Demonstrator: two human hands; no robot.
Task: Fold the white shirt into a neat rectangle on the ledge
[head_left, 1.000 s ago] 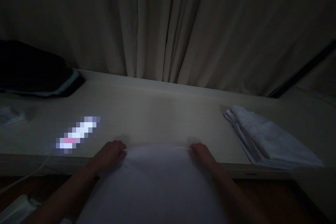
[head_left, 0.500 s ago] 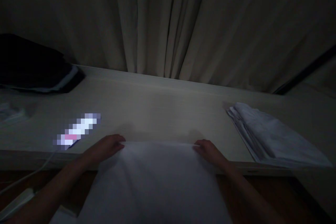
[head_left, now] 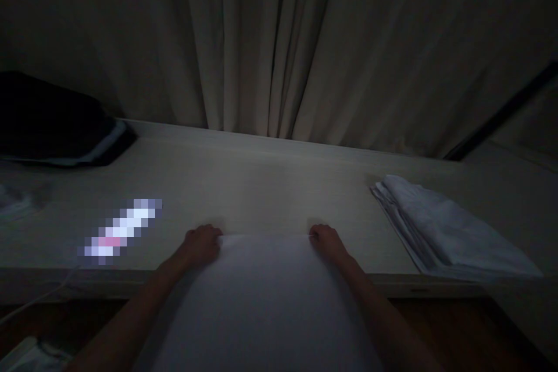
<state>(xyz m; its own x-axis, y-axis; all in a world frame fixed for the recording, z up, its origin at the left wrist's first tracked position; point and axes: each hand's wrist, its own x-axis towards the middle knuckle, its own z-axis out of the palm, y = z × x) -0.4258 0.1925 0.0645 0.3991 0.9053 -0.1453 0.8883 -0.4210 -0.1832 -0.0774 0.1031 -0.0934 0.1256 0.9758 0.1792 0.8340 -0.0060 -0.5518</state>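
A white cloth (head_left: 265, 296) stretches from the tabletop down toward me, its far edge held straight between both hands. My left hand (head_left: 204, 244) is closed on the far left corner area of that edge. On the other side, my right hand (head_left: 328, 243) grips the far right part with fingers curled. Both hands are over the front part of the pale table (head_left: 270, 192). The lower end of the cloth runs out of the picture, so its full shape is hidden.
Folded white cloths (head_left: 453, 226) lie in a stack at the right. A bright, pixelated phone-like object (head_left: 124, 229) with a cable (head_left: 43, 299) lies at left. Behind it sits a dark pile of folded fabric (head_left: 52, 122). Beige curtains (head_left: 261, 40) hang along the table's back edge.
My hands have come closer together, the left moving right and the right moving left, with the cloth's edge still held. The view has shifted slightly.
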